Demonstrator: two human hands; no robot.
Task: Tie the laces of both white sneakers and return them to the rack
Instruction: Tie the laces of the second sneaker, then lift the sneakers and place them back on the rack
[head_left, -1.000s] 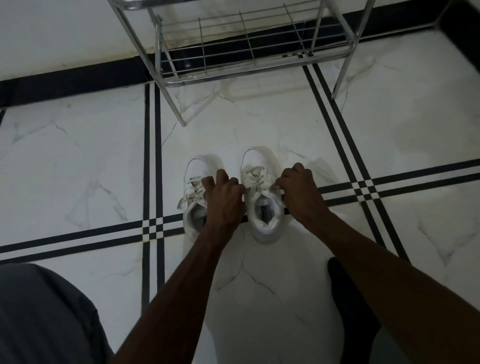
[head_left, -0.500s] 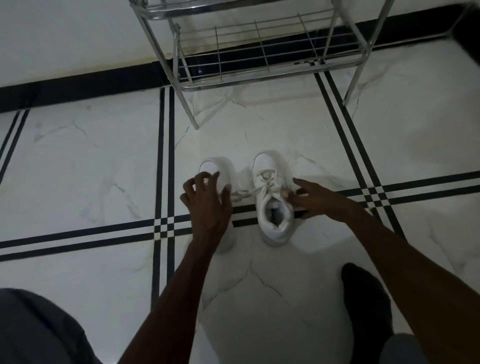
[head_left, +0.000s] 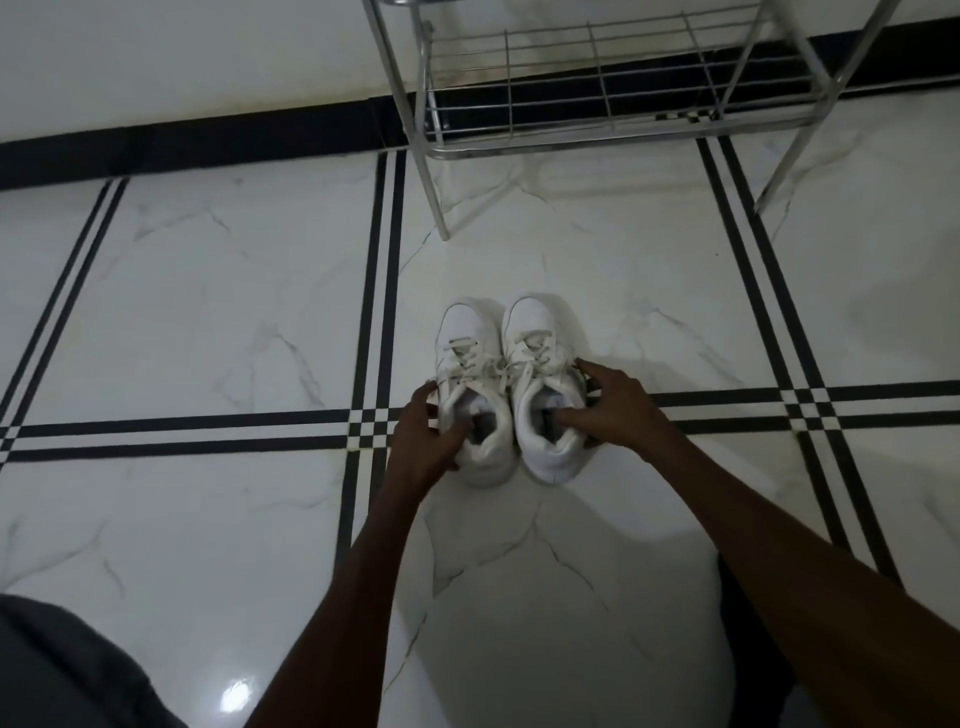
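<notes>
Two white sneakers stand side by side on the marble floor, toes pointing away from me. My left hand (head_left: 423, 441) grips the collar of the left sneaker (head_left: 465, 338), thumb inside the opening and fingers on the outer side. My right hand (head_left: 610, 405) grips the collar of the right sneaker (head_left: 535, 325) the same way. Both sneakers show laces crossing over their tongues, with bows near the middle. The metal shoe rack (head_left: 613, 83) stands beyond them against the wall, its lowest wire shelf bare.
The rack's front legs (head_left: 434, 187) reach the floor just beyond the sneakers. Black stripes cross the white floor tiles. My dark trouser knee (head_left: 62, 670) fills the lower left corner and a dark foot (head_left: 748, 623) sits under my right forearm.
Both hands left the laces and moved back to the sneaker collars, each now gripping one shoe. The sneakers now sit close together. The camera shifted left, so the rack appears further right.
</notes>
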